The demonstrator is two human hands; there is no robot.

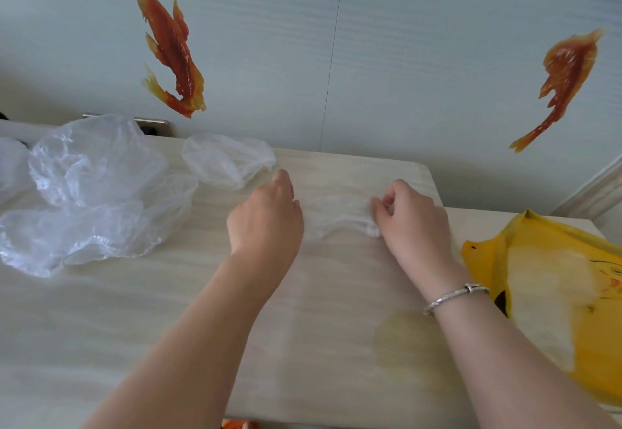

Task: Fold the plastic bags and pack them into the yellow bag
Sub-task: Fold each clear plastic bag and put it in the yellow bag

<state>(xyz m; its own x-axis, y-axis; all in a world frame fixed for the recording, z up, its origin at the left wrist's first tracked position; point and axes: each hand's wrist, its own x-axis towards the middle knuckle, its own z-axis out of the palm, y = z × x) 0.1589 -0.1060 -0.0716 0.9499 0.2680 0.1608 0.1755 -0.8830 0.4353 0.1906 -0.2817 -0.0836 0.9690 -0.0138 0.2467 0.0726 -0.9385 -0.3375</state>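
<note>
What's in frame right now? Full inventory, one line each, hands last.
clear plastic bag being folded: 1, translucent white, table centre, between the hands
crumpled clear plastic bags: a loose pile, exact count unclear, translucent, table left
small clear plastic bag: 1, translucent white, far edge of table, beside the pile
yellow plastic bag: 1, yellow with printed drawing, table right, lying flat
light wood-grain table: 1, pale beige, fills lower frame
orange fish wall stickers: 2, orange-red, on the pale wall, left and right
silver bracelet: 1, silver, right wrist
left hand: pressing the bag's left end
right hand: pinching the bag's right end
</note>
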